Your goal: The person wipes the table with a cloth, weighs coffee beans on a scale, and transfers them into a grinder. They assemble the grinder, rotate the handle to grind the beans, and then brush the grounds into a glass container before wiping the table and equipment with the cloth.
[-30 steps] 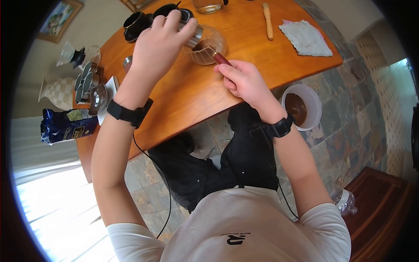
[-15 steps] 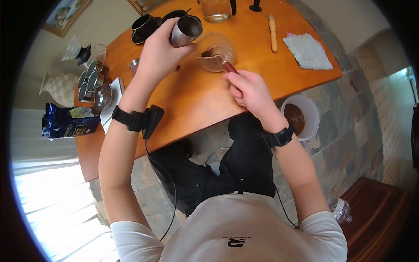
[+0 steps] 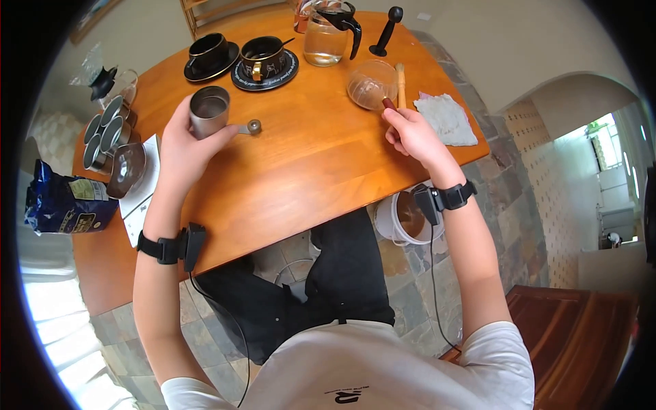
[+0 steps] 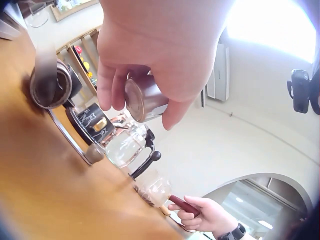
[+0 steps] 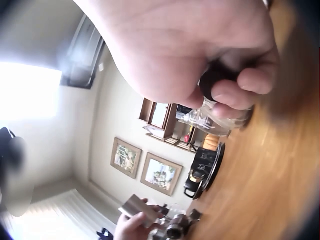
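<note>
My left hand [image 3: 183, 152] grips a brushed metal cup [image 3: 209, 113], its mouth facing up in the head view. Beside that hand, the knobbed crank [image 3: 254, 126] of a hand grinder shows; its round metal body [image 4: 50, 89] stands on the table in the left wrist view. My right hand [image 3: 417, 137] holds the dark red handle [image 4: 184, 205] of a clear glass pot [image 3: 371, 85]. Brown grounds [image 4: 145, 195] lie in the pot, which is by the far right side of the table.
Two black cups on saucers [image 3: 265, 74] and a glass water jug [image 3: 325, 42] stand at the back, near a black tamper [image 3: 387, 33]. A wooden-handled brush [image 3: 401, 85] and cloth [image 3: 447, 119] lie right. Metal tins [image 3: 109, 137], scale [image 3: 142, 212] and blue bag [image 3: 65, 201] are left.
My left hand has drawn the metal cup from over the pot toward the left and turned its mouth up. The right hand has carried the pot rightward, near the brush. The head view has shifted.
</note>
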The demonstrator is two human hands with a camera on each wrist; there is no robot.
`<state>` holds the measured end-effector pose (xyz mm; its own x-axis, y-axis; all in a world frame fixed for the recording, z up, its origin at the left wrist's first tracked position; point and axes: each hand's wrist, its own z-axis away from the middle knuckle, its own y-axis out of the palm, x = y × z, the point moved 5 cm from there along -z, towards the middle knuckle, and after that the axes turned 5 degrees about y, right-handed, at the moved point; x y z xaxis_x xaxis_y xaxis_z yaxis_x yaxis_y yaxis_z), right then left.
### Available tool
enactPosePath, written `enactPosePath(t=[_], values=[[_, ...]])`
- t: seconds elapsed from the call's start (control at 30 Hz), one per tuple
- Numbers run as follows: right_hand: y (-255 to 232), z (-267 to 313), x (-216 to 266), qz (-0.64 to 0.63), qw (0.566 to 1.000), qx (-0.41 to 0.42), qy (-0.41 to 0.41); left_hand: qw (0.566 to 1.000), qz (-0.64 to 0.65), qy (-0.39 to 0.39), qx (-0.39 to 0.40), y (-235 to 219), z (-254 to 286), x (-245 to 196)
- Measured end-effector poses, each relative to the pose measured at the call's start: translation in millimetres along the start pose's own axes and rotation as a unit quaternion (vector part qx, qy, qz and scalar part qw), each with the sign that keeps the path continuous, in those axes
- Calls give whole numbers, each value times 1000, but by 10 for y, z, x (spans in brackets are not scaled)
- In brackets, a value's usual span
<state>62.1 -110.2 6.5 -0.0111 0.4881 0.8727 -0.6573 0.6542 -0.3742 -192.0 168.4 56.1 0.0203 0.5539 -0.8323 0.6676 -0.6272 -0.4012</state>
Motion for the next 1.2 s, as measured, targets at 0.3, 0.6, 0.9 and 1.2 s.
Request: enactPosePath(t=[0.3,0.6,0.9,1.2], values=[[169,704,909,290,932,-184,-117,983,108,11,-148,-481,217,240],[2157,196,1506,344,839,-53,-418,979,46,63,-186,-579,264,363],[2928,-297,1834,542,812,63,-207,976,70,23,-207,-597,279,514],[2693,-428,1795,361,901,142,-195,975,32,-5,-218,-555,264,510]])
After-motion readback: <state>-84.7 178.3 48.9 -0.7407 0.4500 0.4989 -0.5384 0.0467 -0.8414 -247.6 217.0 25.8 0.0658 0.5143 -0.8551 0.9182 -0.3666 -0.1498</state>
